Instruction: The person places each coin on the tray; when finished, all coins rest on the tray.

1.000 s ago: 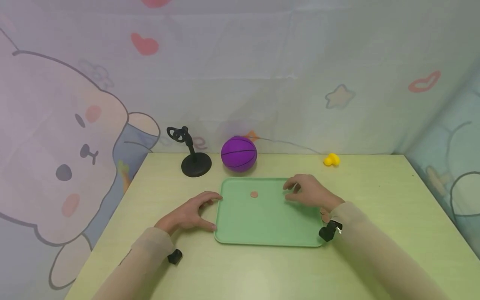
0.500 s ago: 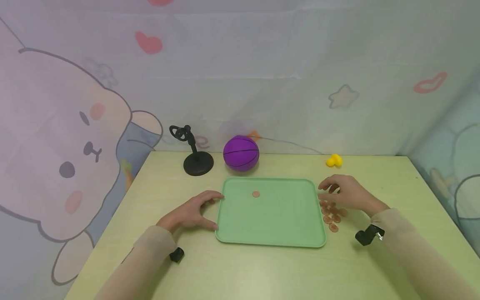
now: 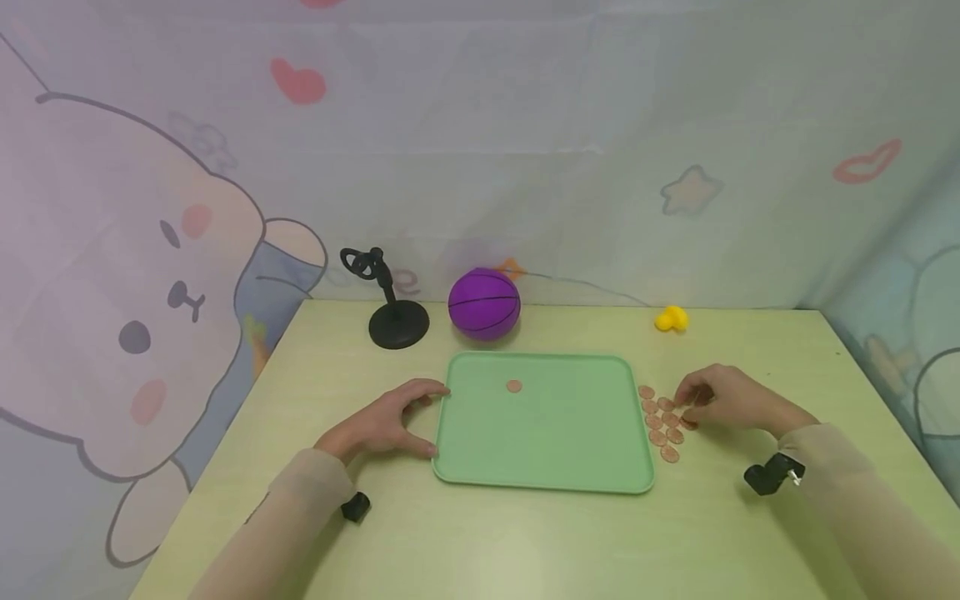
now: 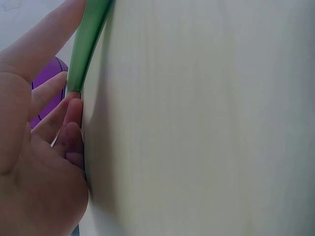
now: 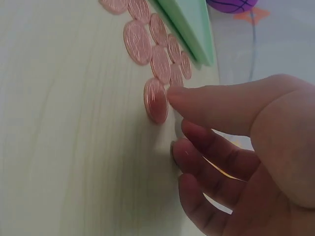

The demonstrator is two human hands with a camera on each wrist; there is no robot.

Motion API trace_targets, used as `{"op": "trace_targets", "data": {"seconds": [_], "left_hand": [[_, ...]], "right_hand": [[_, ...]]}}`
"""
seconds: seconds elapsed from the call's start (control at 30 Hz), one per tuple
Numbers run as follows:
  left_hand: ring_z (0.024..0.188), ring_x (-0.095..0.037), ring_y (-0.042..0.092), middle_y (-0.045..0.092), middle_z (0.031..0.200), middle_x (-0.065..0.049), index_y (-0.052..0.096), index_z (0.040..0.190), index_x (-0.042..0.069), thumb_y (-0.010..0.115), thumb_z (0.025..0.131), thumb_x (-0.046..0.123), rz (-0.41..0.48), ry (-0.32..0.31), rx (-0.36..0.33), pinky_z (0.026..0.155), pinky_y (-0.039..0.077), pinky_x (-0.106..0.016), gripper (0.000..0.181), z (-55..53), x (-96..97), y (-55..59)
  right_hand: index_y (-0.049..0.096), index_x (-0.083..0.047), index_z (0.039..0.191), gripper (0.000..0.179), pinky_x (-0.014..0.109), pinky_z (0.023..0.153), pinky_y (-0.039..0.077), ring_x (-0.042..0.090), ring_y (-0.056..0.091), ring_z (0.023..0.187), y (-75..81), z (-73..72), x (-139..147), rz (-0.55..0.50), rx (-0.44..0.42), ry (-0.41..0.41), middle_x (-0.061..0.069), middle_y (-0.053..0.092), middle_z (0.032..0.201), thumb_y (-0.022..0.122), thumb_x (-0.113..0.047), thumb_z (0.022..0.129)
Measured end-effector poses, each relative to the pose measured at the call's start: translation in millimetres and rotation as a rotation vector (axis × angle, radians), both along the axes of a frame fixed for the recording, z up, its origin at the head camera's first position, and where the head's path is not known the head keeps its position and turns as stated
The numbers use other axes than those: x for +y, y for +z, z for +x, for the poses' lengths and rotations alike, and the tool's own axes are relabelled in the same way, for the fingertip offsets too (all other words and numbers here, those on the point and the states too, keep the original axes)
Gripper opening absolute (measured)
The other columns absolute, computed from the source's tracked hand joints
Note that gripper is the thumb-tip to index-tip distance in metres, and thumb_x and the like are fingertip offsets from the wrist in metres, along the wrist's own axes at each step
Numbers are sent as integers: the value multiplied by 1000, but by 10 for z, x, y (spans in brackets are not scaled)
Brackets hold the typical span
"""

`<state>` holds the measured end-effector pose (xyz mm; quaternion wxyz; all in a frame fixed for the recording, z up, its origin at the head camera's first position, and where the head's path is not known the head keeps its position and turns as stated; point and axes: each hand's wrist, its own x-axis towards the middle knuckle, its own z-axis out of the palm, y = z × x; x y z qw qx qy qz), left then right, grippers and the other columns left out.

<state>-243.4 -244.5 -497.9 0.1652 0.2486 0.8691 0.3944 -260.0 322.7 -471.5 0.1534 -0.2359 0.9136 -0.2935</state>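
Note:
A green tray point(image 3: 543, 425) lies on the table with one copper-coloured coin point(image 3: 513, 386) in its upper left part. My left hand point(image 3: 388, 422) spreads thumb and fingers along the tray's left rim, tips touching it; the left wrist view shows its thumb and fingers at the green edge point(image 4: 89, 46). Just right of the tray, several copper-coloured coins point(image 3: 670, 454) lie flat in a loose cluster. Over their right side is my right hand point(image 3: 735, 400), fingers loosely bent. In the right wrist view its thumb point(image 5: 211, 105) reaches the edge of the nearest coin point(image 5: 156, 101).
Behind the tray stand a purple ball point(image 3: 484, 305) and a black stand point(image 3: 399, 323) with a round base. A small yellow toy point(image 3: 672, 318) lies at the back right. A printed curtain point(image 3: 555, 167) closes off the table's far edge.
My right hand has moved from above the tray's right part rightward past its rim and down to the coins, uncovering them. The left hand stays at the tray's left rim.

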Motion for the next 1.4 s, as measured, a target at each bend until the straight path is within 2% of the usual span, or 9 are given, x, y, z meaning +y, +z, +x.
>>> {"op": "trace_targets", "data": {"seconds": [0.13, 0.33, 0.63, 1.0, 1.4], "left_hand": [[136, -24, 49, 47, 156, 3, 53, 151, 21, 99, 73, 32, 3, -8, 2, 121, 37, -49, 92, -9, 3, -10], [135, -24, 49, 47, 155, 3, 53, 151, 21, 99, 72, 31, 2, -8, 5, 121, 37, -49, 91, -24, -4, -27], [135, -26, 50, 47, 156, 0, 53, 152, 21, 98, 74, 33, 1, -10, 15, 120, 37, -50, 91, -38, -11, -28], [135, -29, 50, 48, 155, -2, 54, 151, 20, 99, 74, 30, 19, -4, 2, 119, 37, -53, 90, -11, -3, -25], [136, -25, 48, 47, 156, 2, 54, 151, 21, 100, 72, 30, 13, 7, -16, 122, 35, -50, 91, -14, 0, -15]], "right_hand": [[76, -13, 100, 14, 25, 74, 54, 9, 61, 82, -34, 6, 93, -2, -46, 23, -5, 71, 94, 84, -17, 90], [76, -13, 103, 22, 24, 77, 50, 14, 56, 88, -61, 26, 141, -18, -104, 2, -2, 69, 99, 87, -20, 85], [75, -15, 99, 20, 25, 79, 51, 14, 56, 90, -71, 28, 117, 10, -57, 0, -3, 68, 100, 87, -16, 83], [72, -14, 96, 16, 26, 76, 48, 15, 53, 87, -48, 32, 64, 37, -57, 35, -2, 63, 94, 84, -15, 85], [68, -13, 96, 17, 25, 76, 48, 14, 53, 86, -11, 22, 45, 62, -62, 59, -2, 61, 92, 82, -16, 87]]}}
